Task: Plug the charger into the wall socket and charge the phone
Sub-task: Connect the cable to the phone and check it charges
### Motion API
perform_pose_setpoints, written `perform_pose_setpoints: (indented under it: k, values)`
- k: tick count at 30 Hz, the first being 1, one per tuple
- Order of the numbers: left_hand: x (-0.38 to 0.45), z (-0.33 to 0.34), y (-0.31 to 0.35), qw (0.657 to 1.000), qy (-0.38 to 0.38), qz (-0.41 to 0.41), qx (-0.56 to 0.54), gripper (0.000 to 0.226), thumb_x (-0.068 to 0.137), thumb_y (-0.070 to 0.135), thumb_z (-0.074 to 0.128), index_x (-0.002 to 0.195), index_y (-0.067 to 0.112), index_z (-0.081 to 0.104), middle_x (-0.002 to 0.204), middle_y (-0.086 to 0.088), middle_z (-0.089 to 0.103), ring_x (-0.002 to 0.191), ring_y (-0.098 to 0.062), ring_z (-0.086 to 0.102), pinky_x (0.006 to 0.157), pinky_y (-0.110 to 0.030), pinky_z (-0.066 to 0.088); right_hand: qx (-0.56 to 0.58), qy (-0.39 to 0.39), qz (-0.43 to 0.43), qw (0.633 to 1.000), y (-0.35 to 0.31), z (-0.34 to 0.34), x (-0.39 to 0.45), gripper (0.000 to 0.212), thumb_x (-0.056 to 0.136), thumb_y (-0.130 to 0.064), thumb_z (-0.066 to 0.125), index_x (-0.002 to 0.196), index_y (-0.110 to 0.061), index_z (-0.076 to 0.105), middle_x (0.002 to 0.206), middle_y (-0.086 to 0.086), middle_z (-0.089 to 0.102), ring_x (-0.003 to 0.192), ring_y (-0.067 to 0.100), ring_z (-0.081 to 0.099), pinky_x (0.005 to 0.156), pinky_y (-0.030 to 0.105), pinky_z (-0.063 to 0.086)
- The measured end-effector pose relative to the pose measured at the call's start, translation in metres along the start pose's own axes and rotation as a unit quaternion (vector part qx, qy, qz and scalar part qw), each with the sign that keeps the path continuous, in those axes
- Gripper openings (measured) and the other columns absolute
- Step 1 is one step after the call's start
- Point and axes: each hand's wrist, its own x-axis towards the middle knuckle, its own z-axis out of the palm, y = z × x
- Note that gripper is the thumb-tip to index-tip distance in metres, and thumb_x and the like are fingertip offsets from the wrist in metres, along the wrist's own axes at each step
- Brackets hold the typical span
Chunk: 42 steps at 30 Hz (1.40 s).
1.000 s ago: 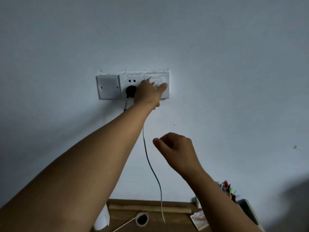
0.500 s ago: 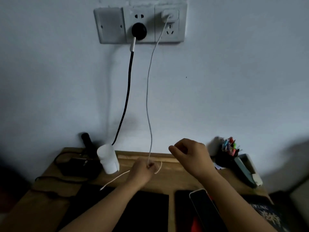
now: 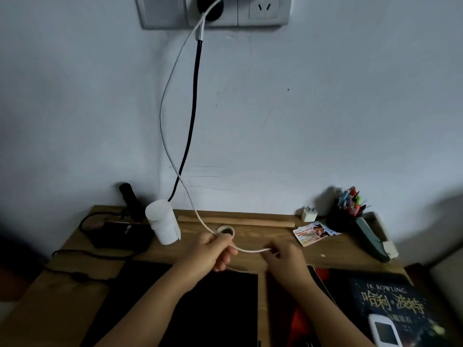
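Above the wooden counter (image 3: 325,256), the left hand (image 3: 213,251) curls closed around the white charging cable (image 3: 175,66), which hangs from the wall socket (image 3: 263,8). The right hand (image 3: 285,259) pinches the same cable just beside it. The phone (image 3: 323,284) lies mostly hidden under the right wrist.

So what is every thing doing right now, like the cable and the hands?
white cable: hanging down the wall, held in both hands
left hand: closed on the white cable
right hand: pinching the cable's free end
black cord: plugged into the wall socket
white cup: tilted on the desk
phone: lying flat, not connected
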Motion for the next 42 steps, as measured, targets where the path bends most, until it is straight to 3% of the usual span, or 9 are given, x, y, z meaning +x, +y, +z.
perform_pose_setpoints:
  k: [4, 10, 14, 19, 24, 28, 32, 38, 42]
  values:
    - [-0.003, -0.021, -0.024, 0.992, 0.056, -0.068, 0.090, 0.038, 0.091, 0.023, 0.049, 0.056, 0.013, 0.061, 0.045, 0.005, 0.053, 0.042, -0.010, 0.048, 0.049, -0.022, 0.040, 0.098, 0.104, 0.105, 0.984, 0.012, -0.011, 0.010, 0.018, 0.084, -0.016, 0.063, 0.066, -0.017, 0.058, 0.065, 0.003, 0.063, 0.068, 0.023, 0.062, 0.067, 0.034, 0.049]
    - [0.007, -0.032, -0.048, 0.980, 0.074, -0.112, 0.147, 0.037, 0.091, 0.023, 0.046, 0.058, 0.012, 0.058, 0.049, 0.001, 0.053, 0.042, -0.012, 0.047, 0.047, -0.023, 0.039, 0.034, 0.174, 0.045, 0.983, 0.004, -0.030, 0.012, 0.021, 0.076, -0.017, 0.073, 0.093, -0.009, 0.063, 0.102, 0.003, 0.055, 0.092, 0.015, 0.050, 0.081, 0.029, 0.039]
    - [0.008, -0.034, -0.037, 0.965, 0.125, -0.079, 0.215, 0.050, 0.091, 0.040, 0.047, 0.053, 0.010, 0.061, 0.045, -0.001, 0.058, 0.039, -0.016, 0.053, 0.052, -0.025, 0.044, -0.049, 0.199, -0.011, 0.979, 0.005, -0.029, 0.005, 0.032, 0.072, -0.018, 0.075, 0.098, -0.005, 0.064, 0.119, 0.013, 0.055, 0.114, 0.029, 0.049, 0.097, 0.043, 0.043]
    - [-0.012, -0.005, -0.003, 0.990, 0.000, 0.052, 0.129, 0.041, 0.085, 0.044, 0.054, 0.058, 0.014, 0.063, 0.045, 0.000, 0.062, 0.043, -0.013, 0.059, 0.043, -0.019, 0.043, -0.157, 0.188, -0.119, 0.962, 0.005, -0.014, -0.011, 0.035, 0.071, -0.018, 0.074, 0.102, -0.008, 0.062, 0.125, 0.019, 0.054, 0.128, 0.036, 0.043, 0.102, 0.045, 0.037]
    - [-0.002, 0.036, 0.027, 0.967, 0.026, 0.232, 0.100, 0.019, 0.085, 0.034, 0.061, 0.086, 0.017, 0.070, 0.079, -0.001, 0.072, 0.073, -0.010, 0.065, 0.069, -0.028, 0.051, -0.238, 0.180, -0.228, 0.927, 0.004, 0.001, -0.027, 0.033, 0.071, -0.019, 0.062, 0.102, -0.011, 0.057, 0.120, 0.018, 0.060, 0.127, 0.032, 0.039, 0.102, 0.048, 0.044]
    - [0.025, 0.059, 0.046, 0.974, -0.045, 0.163, 0.153, 0.021, 0.091, 0.030, 0.053, 0.103, 0.017, 0.064, 0.107, -0.008, 0.071, 0.100, -0.017, 0.064, 0.093, -0.035, 0.048, -0.320, 0.157, -0.278, 0.892, 0.005, 0.010, -0.041, 0.031, 0.071, -0.016, 0.064, 0.102, -0.009, 0.064, 0.126, 0.018, 0.061, 0.129, 0.031, 0.043, 0.110, 0.043, 0.034]
    - [0.038, 0.077, 0.060, 0.989, -0.141, 0.041, 0.016, 0.022, 0.091, 0.033, 0.052, 0.103, 0.015, 0.056, 0.101, -0.012, 0.070, 0.081, -0.018, 0.069, 0.067, -0.025, 0.053, -0.356, 0.122, -0.321, 0.869, 0.016, 0.014, -0.051, 0.030, 0.076, -0.020, 0.055, 0.103, -0.012, 0.064, 0.122, 0.014, 0.064, 0.126, 0.031, 0.051, 0.109, 0.043, 0.035]
    - [0.049, 0.098, 0.061, 0.988, -0.152, 0.026, -0.029, 0.047, 0.092, 0.016, 0.053, 0.135, 0.007, 0.035, 0.081, -0.005, 0.069, 0.055, -0.010, 0.064, 0.056, -0.022, 0.051, -0.394, 0.046, -0.320, 0.860, 0.037, 0.016, -0.057, 0.034, 0.079, -0.028, 0.048, 0.106, -0.018, 0.066, 0.122, 0.008, 0.067, 0.124, 0.027, 0.054, 0.103, 0.041, 0.042]
    - [0.056, 0.102, 0.044, 0.969, -0.030, 0.125, 0.212, 0.023, 0.096, 0.017, 0.042, 0.080, 0.010, 0.058, 0.062, -0.010, 0.058, 0.055, -0.014, 0.058, 0.045, -0.023, 0.034, -0.370, -0.041, -0.313, 0.874, 0.058, 0.016, -0.064, 0.046, 0.073, -0.036, 0.053, 0.118, -0.027, 0.052, 0.134, 0.002, 0.058, 0.114, 0.020, 0.062, 0.088, 0.028, 0.055]
